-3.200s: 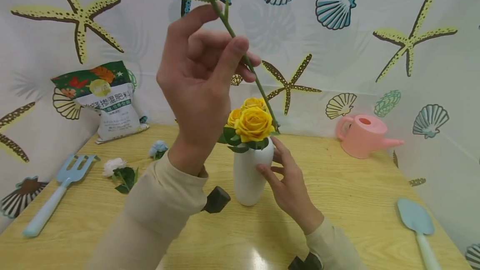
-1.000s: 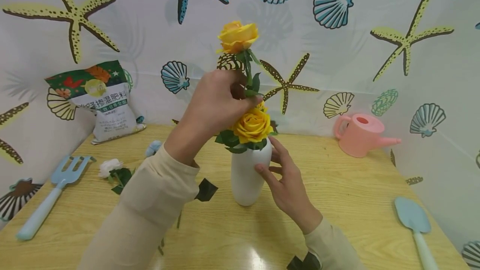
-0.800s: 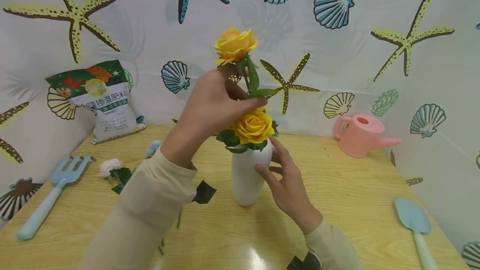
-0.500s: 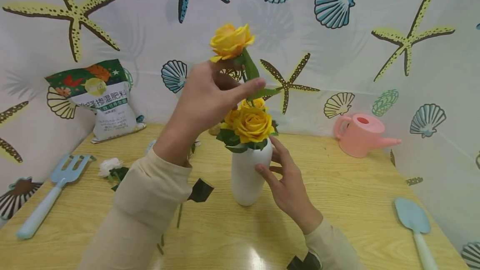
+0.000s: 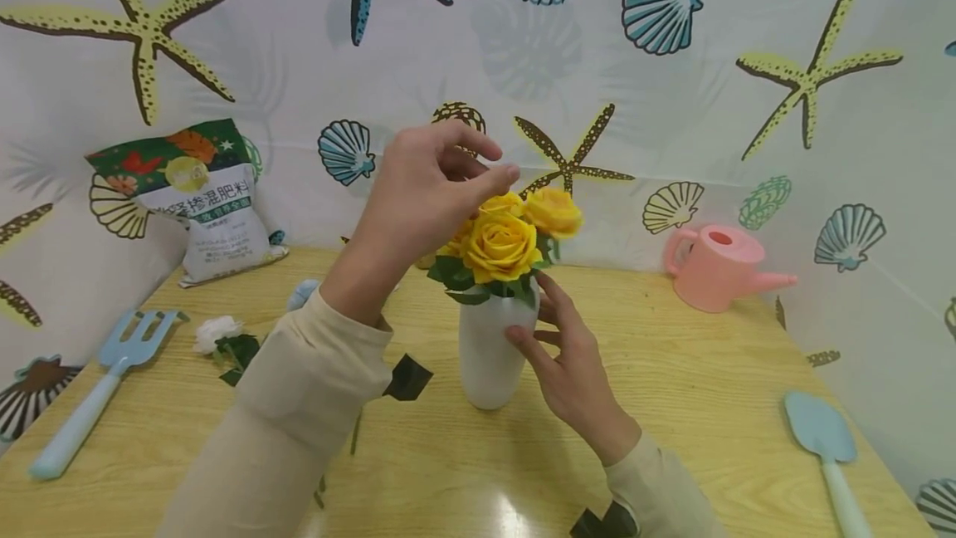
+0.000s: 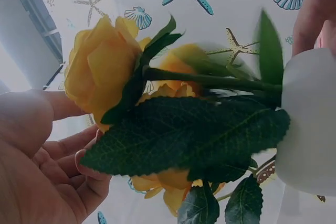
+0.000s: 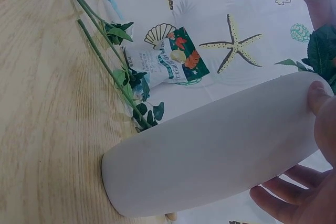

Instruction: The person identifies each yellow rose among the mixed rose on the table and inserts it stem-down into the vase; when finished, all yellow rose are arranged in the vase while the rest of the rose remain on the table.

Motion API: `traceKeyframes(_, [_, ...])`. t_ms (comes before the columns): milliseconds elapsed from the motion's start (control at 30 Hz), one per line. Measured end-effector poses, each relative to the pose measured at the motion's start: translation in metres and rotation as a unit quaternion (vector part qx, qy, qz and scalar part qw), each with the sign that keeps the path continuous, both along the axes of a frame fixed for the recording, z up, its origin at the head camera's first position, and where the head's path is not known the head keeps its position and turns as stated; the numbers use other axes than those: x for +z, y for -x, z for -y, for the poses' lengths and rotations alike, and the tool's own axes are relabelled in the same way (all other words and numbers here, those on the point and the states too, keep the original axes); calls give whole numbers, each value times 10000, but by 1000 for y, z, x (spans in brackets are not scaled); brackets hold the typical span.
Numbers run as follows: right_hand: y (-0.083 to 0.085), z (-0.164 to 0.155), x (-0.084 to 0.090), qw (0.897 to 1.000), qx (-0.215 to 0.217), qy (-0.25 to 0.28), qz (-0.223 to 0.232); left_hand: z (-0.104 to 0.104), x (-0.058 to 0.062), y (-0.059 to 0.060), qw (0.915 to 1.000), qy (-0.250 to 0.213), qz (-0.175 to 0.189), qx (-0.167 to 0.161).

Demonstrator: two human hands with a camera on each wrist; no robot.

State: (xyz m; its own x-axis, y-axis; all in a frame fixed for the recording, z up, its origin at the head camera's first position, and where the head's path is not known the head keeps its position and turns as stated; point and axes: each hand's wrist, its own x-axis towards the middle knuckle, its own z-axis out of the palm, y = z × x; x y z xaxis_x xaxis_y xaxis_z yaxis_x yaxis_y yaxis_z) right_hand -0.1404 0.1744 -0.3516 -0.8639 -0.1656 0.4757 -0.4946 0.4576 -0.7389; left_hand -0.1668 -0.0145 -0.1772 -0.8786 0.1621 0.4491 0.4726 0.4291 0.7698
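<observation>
A white vase [image 5: 489, 359] stands upright on the wooden table, holding several yellow roses [image 5: 500, 247] with green leaves. My right hand [image 5: 571, 364] grips the vase from the right, thumb at the front and fingers round the far side. Just above the blooms hovers my left hand [image 5: 426, 189], its fingers loosely bent and nothing between them. One rose [image 5: 554, 212] leans to the right behind the front bloom. In the left wrist view, a yellow rose head [image 6: 102, 69] is close beside the left palm. Leaves hide most of the stems at the vase's mouth.
On the left lie a blue hand fork [image 5: 138, 339], a white rose [image 5: 218, 334] and a blue flower [image 5: 302, 294], partly behind my sleeve. A fertilizer bag [image 5: 224, 222] leans at the back left. At right are a pink watering can [image 5: 717, 272] and a blue trowel [image 5: 821, 430].
My left hand brought a yellow rose over the vase, lowered its stem in and let go. That bloom now sits lower, among the others. My right hand has stayed on the vase.
</observation>
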Motion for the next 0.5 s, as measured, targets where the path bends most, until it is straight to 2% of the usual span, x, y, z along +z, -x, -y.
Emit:
traceKeyframes(367, [1,0,0,10000,38,-62,-51,4,-4,0,9999,117,-60,36])
traceKeyframes(500, [1,-1,0,10000,45,-50,-22,9,-9,-2,9998,-18,-207,54])
